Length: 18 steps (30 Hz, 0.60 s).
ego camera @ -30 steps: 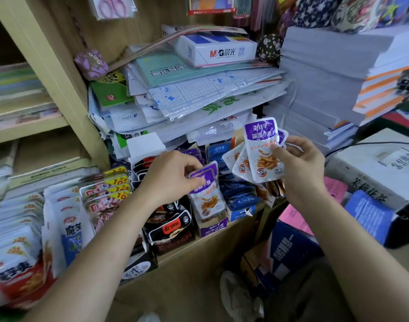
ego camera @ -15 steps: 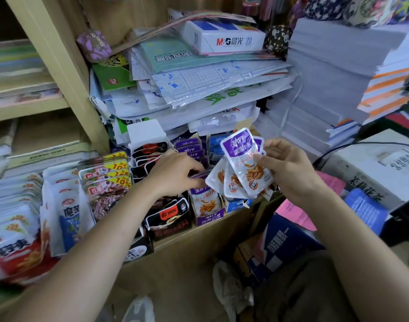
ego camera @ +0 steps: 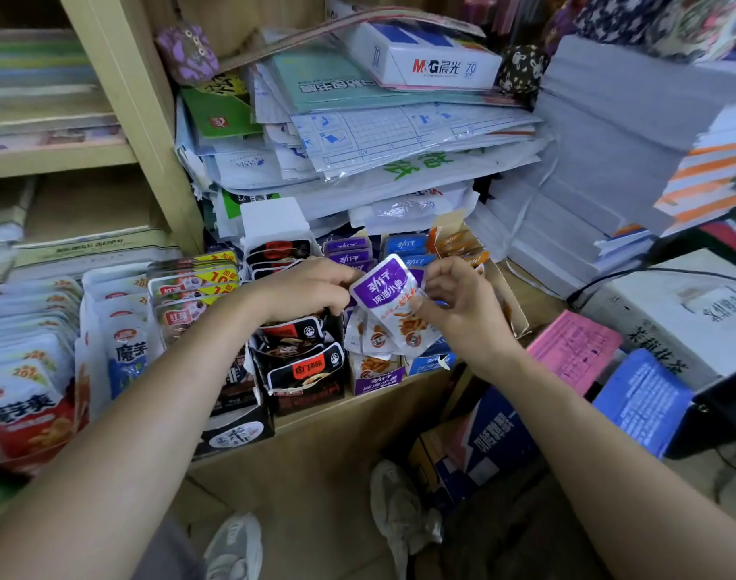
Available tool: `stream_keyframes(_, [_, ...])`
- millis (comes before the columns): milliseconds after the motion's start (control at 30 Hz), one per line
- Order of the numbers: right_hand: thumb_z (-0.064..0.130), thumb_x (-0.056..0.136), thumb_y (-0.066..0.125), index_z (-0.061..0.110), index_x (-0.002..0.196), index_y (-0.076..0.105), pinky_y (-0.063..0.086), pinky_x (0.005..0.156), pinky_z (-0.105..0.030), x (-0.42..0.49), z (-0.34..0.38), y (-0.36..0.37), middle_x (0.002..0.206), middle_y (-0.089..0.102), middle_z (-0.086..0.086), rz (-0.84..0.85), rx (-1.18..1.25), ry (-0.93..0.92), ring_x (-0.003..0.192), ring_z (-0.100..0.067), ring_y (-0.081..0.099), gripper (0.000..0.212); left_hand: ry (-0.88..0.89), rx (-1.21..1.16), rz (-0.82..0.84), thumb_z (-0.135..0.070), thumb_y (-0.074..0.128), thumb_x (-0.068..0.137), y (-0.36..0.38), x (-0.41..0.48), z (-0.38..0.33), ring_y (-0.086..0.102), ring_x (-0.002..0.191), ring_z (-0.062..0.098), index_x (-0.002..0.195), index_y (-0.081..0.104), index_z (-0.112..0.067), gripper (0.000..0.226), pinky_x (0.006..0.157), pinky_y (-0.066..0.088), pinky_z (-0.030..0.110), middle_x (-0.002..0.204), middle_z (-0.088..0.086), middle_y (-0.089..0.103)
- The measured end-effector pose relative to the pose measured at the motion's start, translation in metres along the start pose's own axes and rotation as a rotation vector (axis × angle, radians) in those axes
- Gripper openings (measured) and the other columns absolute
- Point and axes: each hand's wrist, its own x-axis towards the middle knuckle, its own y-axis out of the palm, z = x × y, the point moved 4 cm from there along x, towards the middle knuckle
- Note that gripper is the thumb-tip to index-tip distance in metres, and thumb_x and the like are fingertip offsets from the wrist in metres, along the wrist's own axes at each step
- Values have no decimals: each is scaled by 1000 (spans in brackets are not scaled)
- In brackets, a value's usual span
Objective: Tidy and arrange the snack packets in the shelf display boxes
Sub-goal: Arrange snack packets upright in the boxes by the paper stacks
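Note:
My right hand (ego camera: 462, 311) grips a small fan of purple-and-white snack packets (ego camera: 389, 303), tilted, just above the purple display box (ego camera: 376, 376) on the wooden shelf. My left hand (ego camera: 303, 290) pinches the top left corner of the front packet, its fingers curled. More purple packets (ego camera: 347, 251) stand upright in the back of that box. A black display box (ego camera: 305, 376) of black packets sits directly left of it, under my left wrist. A blue box (ego camera: 431, 362) of blue packets stands to the right, mostly hidden by my right hand.
Rows of white and red snack packets (ego camera: 44, 349) fill the shelf's left part. A tall heap of papers and plastic sleeves (ego camera: 357, 140) hangs over the boxes. An orange packet box (ego camera: 458, 244) stands at the back right. Cartons (ego camera: 475, 445) and shoes lie on the floor below.
My right hand brought the fan of purple packets down and left to the purple box. My left hand let go of the boxed packet and came up to the front packet's corner.

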Motion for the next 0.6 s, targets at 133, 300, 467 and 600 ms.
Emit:
stream_keyframes(133, [14,91,72,14,105,51,61,73,-29,0,-6,17,106,68,-1,-108,-60,-47,103,-8,66,25,-13,16,-52,-61,59,83,-1,0,4,62,79,12,87,68,-29,33,78,44,38,88,-2,67])
stream_keyframes(300, [8,92,70,13,106,46,62,76,-30,-8,-15,33,109,63,-1,-68,-72,-36,104,-4,65,28,42,207,-215,-35,67,96,3,2,6,66,88,9,106,72,-23,17,81,54,43,96,-6,73])
stream_keyframes(467, [21,83,82,26,115,49,52,78,-17,-4,-13,29,107,59,12,-67,-414,-116,95,-5,59,46,89,213,-285,-27,76,89,2,-2,4,67,93,2,118,72,-29,29,83,56,35,101,-12,74])
stream_keyframes(600, [15,83,81,27,132,50,56,75,-20,-5,-11,30,120,58,8,24,-440,-165,89,-4,63,59,112,179,-321,-23,75,90,3,-3,1,66,92,-1,116,72,-28,27,81,56,31,100,-13,73])
